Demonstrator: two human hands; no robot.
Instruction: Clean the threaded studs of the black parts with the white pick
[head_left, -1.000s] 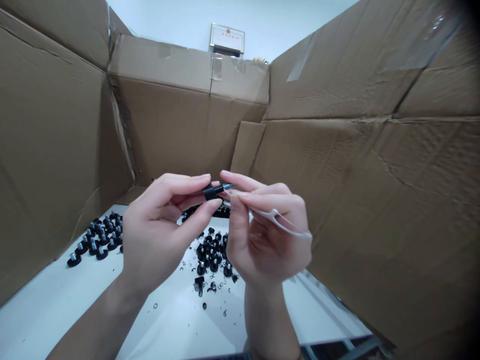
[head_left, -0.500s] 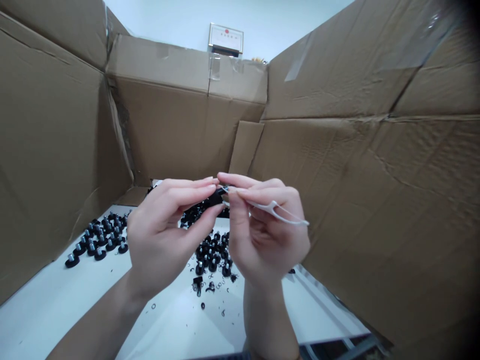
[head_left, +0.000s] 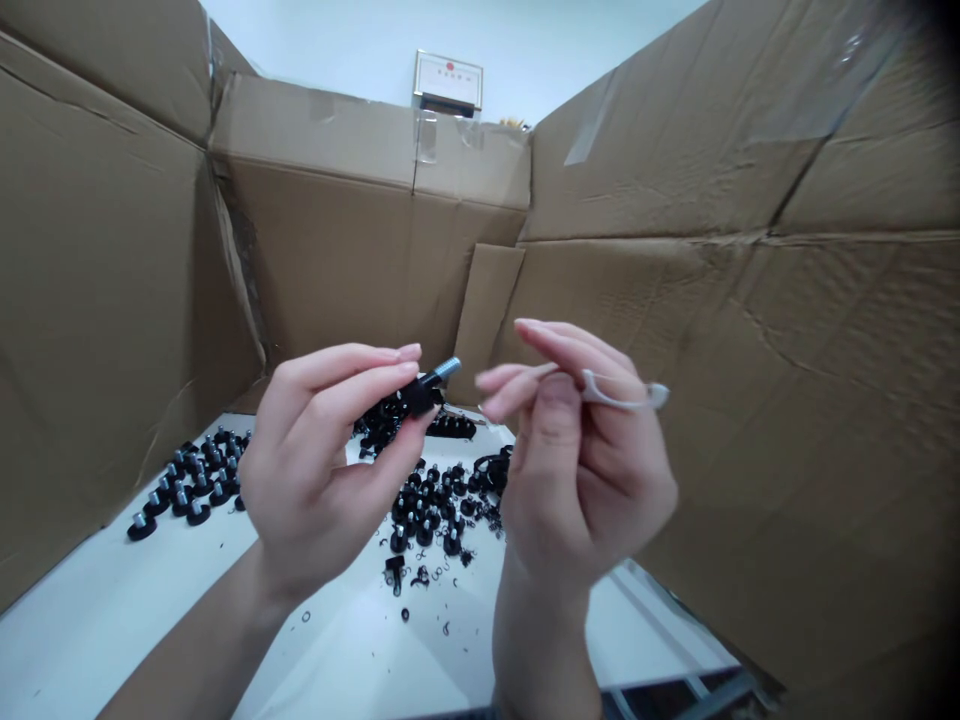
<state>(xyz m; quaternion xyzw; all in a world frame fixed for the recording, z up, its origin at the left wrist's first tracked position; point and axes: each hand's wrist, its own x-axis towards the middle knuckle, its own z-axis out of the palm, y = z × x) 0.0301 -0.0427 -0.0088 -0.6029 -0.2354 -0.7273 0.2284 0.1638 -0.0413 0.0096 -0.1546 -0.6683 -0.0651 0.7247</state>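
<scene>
My left hand [head_left: 322,460] pinches a small black rubber-like foot [head_left: 420,396] between thumb and fingertips, and its short metal threaded stud points up and to the right. My right hand [head_left: 581,470] holds a white plastic floss pick [head_left: 619,391] in its fingers, with the curved fork end sticking out to the right. A gap of air separates the pick's hidden tip from the black foot. Part of the pick's handle is hidden by my fingers.
Several black studded feet stand in a cluster [head_left: 191,478] at left on a white table [head_left: 105,600], and more lie in a heap [head_left: 427,510] under my hands among small black plastic shavings [head_left: 420,577]. Brown cardboard walls [head_left: 750,400] surround the table on three sides.
My right hand has moved up and to the right, taking the pick away from the black foot. The foot's metal stud now shows clearly, and my left hand has shifted little.
</scene>
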